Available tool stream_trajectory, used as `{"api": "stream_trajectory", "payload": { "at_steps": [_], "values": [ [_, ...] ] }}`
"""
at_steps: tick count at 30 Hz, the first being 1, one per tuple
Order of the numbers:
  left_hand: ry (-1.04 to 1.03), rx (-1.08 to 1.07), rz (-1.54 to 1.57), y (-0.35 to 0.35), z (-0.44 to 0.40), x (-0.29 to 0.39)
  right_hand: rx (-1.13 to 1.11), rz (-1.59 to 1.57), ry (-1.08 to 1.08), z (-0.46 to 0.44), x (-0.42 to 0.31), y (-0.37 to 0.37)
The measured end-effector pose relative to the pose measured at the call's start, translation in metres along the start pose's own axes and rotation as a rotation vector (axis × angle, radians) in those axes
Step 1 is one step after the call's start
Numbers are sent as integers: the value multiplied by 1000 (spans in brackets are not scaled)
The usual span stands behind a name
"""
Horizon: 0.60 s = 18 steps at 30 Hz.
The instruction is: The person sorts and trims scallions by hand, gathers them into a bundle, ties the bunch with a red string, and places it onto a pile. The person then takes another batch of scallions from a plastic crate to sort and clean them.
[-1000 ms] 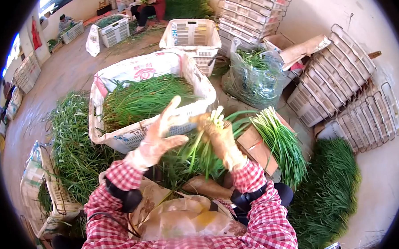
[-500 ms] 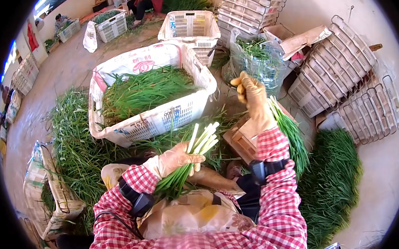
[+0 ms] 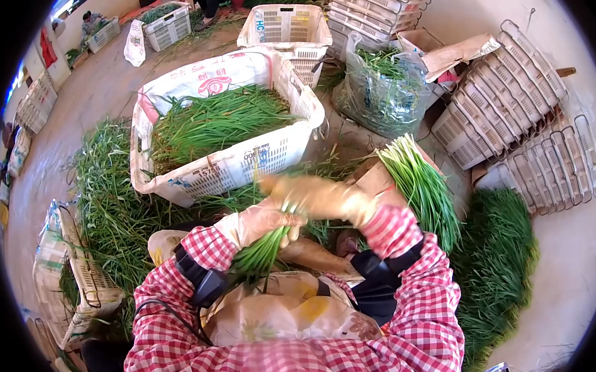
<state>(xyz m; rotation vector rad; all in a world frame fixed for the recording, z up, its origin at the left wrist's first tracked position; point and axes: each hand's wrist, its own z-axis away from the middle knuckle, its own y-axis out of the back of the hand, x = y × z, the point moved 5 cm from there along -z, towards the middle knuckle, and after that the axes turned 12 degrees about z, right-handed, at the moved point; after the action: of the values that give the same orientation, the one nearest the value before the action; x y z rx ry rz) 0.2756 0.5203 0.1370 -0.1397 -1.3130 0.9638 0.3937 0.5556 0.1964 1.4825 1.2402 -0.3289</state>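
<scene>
My left hand (image 3: 266, 222), in a pale glove, is closed round a small bunch of garlic chives (image 3: 262, 253), green leaves hanging down towards my lap. My right hand (image 3: 325, 197), also gloved, is across the white stalk ends at the top of that bunch. Motion smears its fingers, and whether they grip the stalks is hidden. Right of it, a larger heap of chives (image 3: 418, 187) lies with white ends up on a low wooden stand (image 3: 371, 177). In front of me a white crate (image 3: 227, 161) lined with a printed sack holds loose green chives (image 3: 222, 123).
Loose leaves (image 3: 108, 187) litter the floor at left beside a tilted crate (image 3: 89, 275). A thick pile of greens (image 3: 497, 264) lies at right. Stacked crates (image 3: 500, 97) and a plastic bag (image 3: 384, 92) of leaves stand by the wall. Farther back, a person (image 3: 220, 0) sits near another crate.
My right hand has swung left and down from above the wooden stand to the top of the bunch. The left hand keeps its hold in nearly the same place.
</scene>
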Motion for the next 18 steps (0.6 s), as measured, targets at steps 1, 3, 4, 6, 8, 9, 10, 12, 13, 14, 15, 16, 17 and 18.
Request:
{"api": "stream_trajectory", "payload": {
  "at_steps": [1, 3, 4, 6, 8, 9, 10, 12, 13, 14, 15, 16, 17, 18],
  "values": [
    [-22, -1, -51, -1, 0, 2, -18, 18, 12, 2, 0, -5],
    [-280, 40, 60, -4, 3, 17, 86, -123, -68, 2, 17, 8],
    [-324, 95, 241, 7, 2, 31, 236, -321, -193, 0, 28, 25],
    [-595, 114, -23, 29, 4, 65, 334, -363, -365, 16, 13, 53],
    [-710, 140, 99, 23, 7, 92, 335, -549, -243, 12, 24, 32],
    [-780, 132, 147, 16, 5, 102, 205, -101, -113, 13, 0, 22],
    [-796, 79, 310, 14, 2, 103, 82, 345, 9, 19, -21, 9],
    [-739, -4, 451, 2, -1, 99, 33, 261, -174, 30, -17, -18],
    [-785, 5, 499, -17, 8, 100, 30, 62, -369, 34, -15, -19],
    [-783, 91, 398, -19, 10, 97, 125, 141, -332, 35, -6, -24],
    [-749, 83, 399, -6, 6, 85, 69, 215, -406, 43, 3, -25],
    [-709, 77, 401, -2, 7, 80, 14, 285, -485, 48, -3, -22],
    [-764, 94, 342, -3, 9, 77, 17, 301, -467, 50, -4, -22],
    [-819, 109, 280, -6, 11, 76, 22, 319, -446, 52, -4, -22]
  ]
}}
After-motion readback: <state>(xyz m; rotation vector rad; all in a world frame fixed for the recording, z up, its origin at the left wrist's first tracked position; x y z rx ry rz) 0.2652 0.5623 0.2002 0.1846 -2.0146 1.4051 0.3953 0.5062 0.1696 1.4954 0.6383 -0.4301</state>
